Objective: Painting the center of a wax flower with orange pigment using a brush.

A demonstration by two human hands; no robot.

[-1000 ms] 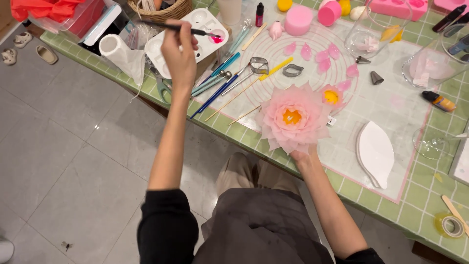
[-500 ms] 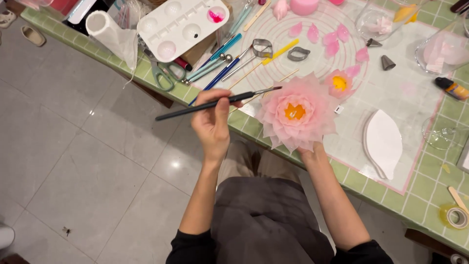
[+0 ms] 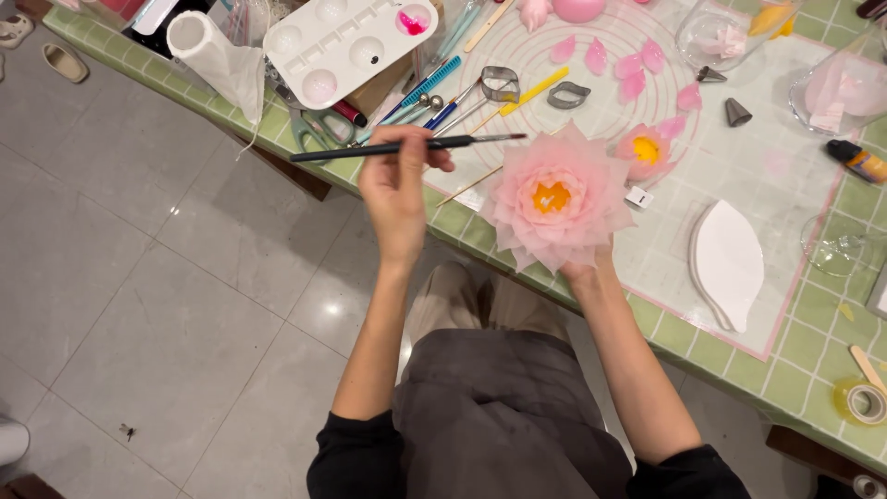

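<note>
Right hand (image 3: 580, 270) cups the pink flower (image 3: 557, 198) from beneath at the worktop (image 3: 739, 370) edge, fingers hidden. Left hand (image 3: 397, 189), fingers pinched on the brush (image 3: 407, 146), tip nearing petals; a heavy dab could smear. Paint tray (image 3: 351, 37) beyond.

1. The table (image 3: 795, 370) is topped with green tiles and runs slantwise across the view.
2. A clear mat (image 3: 767, 176) with pink edging lies on it.
3. On the mat: loose pink petals (image 3: 637, 69), metal cutters (image 3: 499, 81), a white leaf-shaped mould (image 3: 730, 263).
4. Off the mat: a white palette (image 3: 342, 42), a paper roll (image 3: 217, 55), a tape roll (image 3: 864, 402).
</note>
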